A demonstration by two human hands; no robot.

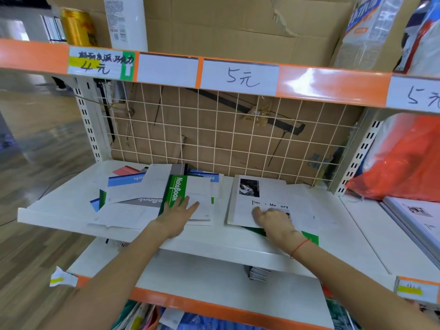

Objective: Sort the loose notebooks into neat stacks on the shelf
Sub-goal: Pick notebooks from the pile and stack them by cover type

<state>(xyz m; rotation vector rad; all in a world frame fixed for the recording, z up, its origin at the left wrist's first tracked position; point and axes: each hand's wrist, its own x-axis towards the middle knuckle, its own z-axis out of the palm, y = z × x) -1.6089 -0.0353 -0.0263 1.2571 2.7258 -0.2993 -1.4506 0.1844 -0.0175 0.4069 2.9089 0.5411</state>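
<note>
Wooden floor (35, 129) at left, glossy with reflected light; behind, white wire grid (214, 129) over brown cardboard (226, 27); orange rail (328, 84) with price labels (239, 76).

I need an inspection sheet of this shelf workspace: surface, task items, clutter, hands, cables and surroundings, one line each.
Surface: white shelf, partly covered.
Job's things: loose notebooks overlap untidily on the left; green notebook lies on top; white notebook stack sits on the right with a green cover beneath.
Clutter: torn paper tag on the lower shelf edge.
Hands: left hand lies flat on the loose notebooks; right hand curled on the white stack's front edge.
Cables: dark cord hangs behind the wire grid.
Surroundings: price labels, cardboard backing, gold can above.
</note>
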